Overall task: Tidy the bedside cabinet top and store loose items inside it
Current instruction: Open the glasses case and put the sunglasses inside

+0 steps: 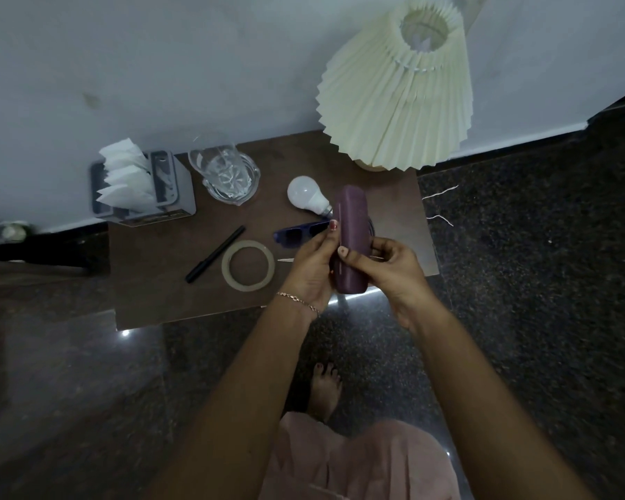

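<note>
Both hands hold a purple glasses case (352,229) upright above the front right of the brown cabinet top (152,283). My left hand (313,268) grips its left side with the thumb along the seam. My right hand (394,272) grips its right side, thumb on the front. The case looks closed. Blue sunglasses (296,235) lie on the top just behind my left hand, partly hidden. A white bulb (305,194), a black pen (215,253) and a tape roll (248,265) also lie on the top.
A grey holder with white tissues (138,185) and a glass jug (226,175) stand at the back left. A pleated cream lamp (397,92) fills the back right corner. Dark granite floor surrounds the cabinet; my bare foot (325,387) stands in front.
</note>
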`<action>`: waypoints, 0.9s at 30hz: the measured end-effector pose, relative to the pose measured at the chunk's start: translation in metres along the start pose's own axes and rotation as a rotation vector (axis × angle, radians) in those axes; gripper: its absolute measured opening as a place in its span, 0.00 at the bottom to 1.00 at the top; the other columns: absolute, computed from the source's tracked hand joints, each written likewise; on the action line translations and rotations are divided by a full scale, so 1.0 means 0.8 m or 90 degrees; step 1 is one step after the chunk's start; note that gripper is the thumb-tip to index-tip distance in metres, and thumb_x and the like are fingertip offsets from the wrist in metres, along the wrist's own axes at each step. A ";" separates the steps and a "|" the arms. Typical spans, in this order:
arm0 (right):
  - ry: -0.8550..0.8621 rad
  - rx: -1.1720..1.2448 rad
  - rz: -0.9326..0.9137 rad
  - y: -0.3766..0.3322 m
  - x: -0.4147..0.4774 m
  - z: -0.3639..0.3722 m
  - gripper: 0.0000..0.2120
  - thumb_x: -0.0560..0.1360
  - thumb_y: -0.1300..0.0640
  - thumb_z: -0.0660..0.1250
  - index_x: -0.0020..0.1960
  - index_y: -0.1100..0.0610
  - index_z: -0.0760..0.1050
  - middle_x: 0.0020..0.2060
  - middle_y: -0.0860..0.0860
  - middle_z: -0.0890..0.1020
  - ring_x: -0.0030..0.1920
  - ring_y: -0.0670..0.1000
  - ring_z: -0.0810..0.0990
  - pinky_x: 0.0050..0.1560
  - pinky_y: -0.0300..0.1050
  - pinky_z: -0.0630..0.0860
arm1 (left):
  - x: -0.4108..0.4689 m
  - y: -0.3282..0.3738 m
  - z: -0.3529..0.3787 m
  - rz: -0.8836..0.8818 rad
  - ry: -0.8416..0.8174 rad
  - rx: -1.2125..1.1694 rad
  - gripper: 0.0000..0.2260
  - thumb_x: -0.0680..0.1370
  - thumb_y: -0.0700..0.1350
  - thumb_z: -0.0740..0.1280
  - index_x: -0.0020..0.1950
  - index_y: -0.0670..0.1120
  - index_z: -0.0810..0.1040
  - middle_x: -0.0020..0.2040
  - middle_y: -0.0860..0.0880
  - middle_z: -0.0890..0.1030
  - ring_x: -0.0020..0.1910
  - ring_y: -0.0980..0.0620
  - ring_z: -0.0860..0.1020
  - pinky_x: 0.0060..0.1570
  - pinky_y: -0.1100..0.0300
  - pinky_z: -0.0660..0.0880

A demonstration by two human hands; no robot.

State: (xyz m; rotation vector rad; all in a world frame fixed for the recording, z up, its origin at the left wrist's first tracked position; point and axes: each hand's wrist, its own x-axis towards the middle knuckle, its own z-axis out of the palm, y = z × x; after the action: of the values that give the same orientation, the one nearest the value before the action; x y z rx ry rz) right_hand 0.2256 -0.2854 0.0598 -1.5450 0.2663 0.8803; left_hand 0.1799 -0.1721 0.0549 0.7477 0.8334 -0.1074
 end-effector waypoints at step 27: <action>0.142 -0.483 -0.275 -0.018 -0.047 0.100 0.24 0.63 0.44 0.76 0.48 0.53 0.67 0.44 0.48 0.76 0.45 0.50 0.77 0.42 0.49 0.75 | -0.015 0.003 -0.061 0.004 0.046 -0.239 0.18 0.76 0.47 0.65 0.64 0.42 0.74 0.46 0.45 0.83 0.43 0.50 0.83 0.43 0.57 0.82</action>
State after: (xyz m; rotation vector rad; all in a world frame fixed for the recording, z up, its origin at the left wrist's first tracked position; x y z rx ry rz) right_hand 0.1796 -0.2204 0.1012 -2.2954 -0.2794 0.4726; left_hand 0.1416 -0.1416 0.0437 0.4023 0.8875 0.0815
